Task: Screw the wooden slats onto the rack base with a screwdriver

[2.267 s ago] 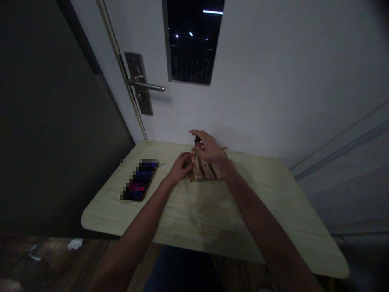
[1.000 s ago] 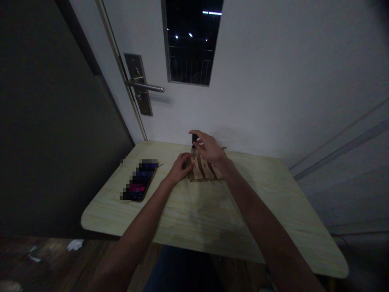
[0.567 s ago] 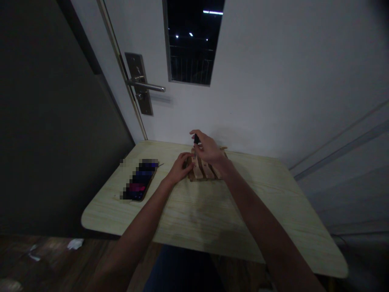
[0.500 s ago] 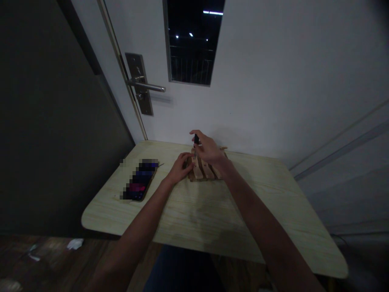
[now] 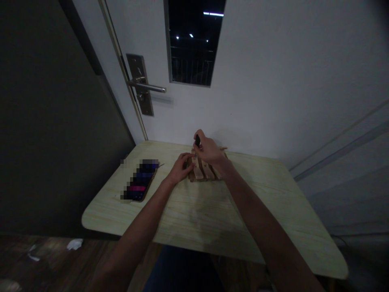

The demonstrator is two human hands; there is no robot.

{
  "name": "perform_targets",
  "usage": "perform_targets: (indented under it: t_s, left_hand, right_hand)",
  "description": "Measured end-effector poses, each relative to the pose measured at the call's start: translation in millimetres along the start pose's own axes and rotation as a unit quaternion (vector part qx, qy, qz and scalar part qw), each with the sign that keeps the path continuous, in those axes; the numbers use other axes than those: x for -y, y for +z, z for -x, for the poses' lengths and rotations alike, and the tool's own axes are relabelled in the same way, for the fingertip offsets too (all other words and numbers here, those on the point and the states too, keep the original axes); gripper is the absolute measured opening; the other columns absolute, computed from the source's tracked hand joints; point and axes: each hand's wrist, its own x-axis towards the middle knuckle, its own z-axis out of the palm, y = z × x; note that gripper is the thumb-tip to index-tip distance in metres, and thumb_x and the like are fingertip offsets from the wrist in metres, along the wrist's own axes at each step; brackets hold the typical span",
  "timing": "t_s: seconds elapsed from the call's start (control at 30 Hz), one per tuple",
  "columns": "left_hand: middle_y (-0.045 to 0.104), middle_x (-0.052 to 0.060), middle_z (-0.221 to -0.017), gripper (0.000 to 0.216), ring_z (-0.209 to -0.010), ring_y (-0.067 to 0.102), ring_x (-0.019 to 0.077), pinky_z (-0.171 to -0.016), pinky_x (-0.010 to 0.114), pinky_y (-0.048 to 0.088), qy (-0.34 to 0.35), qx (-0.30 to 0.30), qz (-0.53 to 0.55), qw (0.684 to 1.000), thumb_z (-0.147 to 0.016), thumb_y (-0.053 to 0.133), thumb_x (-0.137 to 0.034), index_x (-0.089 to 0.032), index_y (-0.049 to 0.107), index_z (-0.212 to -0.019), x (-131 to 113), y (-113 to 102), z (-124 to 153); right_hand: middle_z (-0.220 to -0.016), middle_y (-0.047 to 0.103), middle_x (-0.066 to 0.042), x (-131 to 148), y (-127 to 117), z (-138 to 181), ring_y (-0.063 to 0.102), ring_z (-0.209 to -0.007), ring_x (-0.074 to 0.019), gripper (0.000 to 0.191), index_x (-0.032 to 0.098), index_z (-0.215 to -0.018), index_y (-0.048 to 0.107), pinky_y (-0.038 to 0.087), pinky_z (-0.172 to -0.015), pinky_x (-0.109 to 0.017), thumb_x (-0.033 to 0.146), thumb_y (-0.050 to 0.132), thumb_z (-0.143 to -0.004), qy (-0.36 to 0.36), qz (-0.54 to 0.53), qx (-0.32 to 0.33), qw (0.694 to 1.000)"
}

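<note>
My right hand (image 5: 209, 151) is closed around the black handle of a screwdriver (image 5: 197, 140), which stands nearly upright over a small slatted wooden board (image 5: 207, 172). Its tip is hard to make out behind the fingers. The board lies on the table, with pale wavy strips across a darker base and small dark spots on the strips. At the board's left edge, my left hand (image 5: 181, 167) grips it with thumb and fingers, close to the screwdriver. The right forearm and hand cover part of the board's right side.
A phone (image 5: 141, 180) with a lit, partly blurred screen lies on the left of the pale wooden table (image 5: 182, 219). Behind the table stands a white door with a metal handle (image 5: 148, 86) and a dark window (image 5: 191, 44). White scraps (image 5: 74, 244) lie on the floor.
My right fingers have curled tighter round the screwdriver handle, which now leans slightly differently. The left hand and the board have stayed in place.
</note>
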Motion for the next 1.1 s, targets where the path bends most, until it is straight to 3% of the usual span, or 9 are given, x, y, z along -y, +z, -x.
perform_targets:
  t_s: [0.3, 1.1]
  left_hand:
    - [0.05, 0.01, -0.122, 0.037, -0.116, 0.05, 0.0212, -0.104, 0.04, 0.04, 0.018, 0.003, -0.006, 1.0, -0.085, 0.053, -0.037, -0.02, 0.054, -0.119, 6.4, 1.5, 0.5]
    - [0.049, 0.012, -0.122, 0.035, -0.118, 0.049, 0.0243, -0.105, 0.044, 0.039, 0.013, 0.013, -0.025, 1.0, -0.086, 0.051, -0.038, -0.019, 0.057, -0.115, 0.6, -1.2, 0.6]
  right_hand:
    - [-0.073, 0.056, -0.004, -1.4, 0.3, -0.6, 0.049, -0.057, -0.0152, 0.023, 0.019, -0.103, 0.038, 0.031, -0.053, -0.026, 0.02, 0.041, -0.08, 0.008, 0.032, 0.019, 0.999]
    - [-0.071, 0.051, -0.002, -0.9, 2.5, 1.6, 0.048, -0.056, -0.0152, 0.03, 0.019, -0.108, 0.035, 0.034, -0.054, -0.027, 0.017, 0.038, -0.078, 0.008, -0.017, 0.015, 1.0]
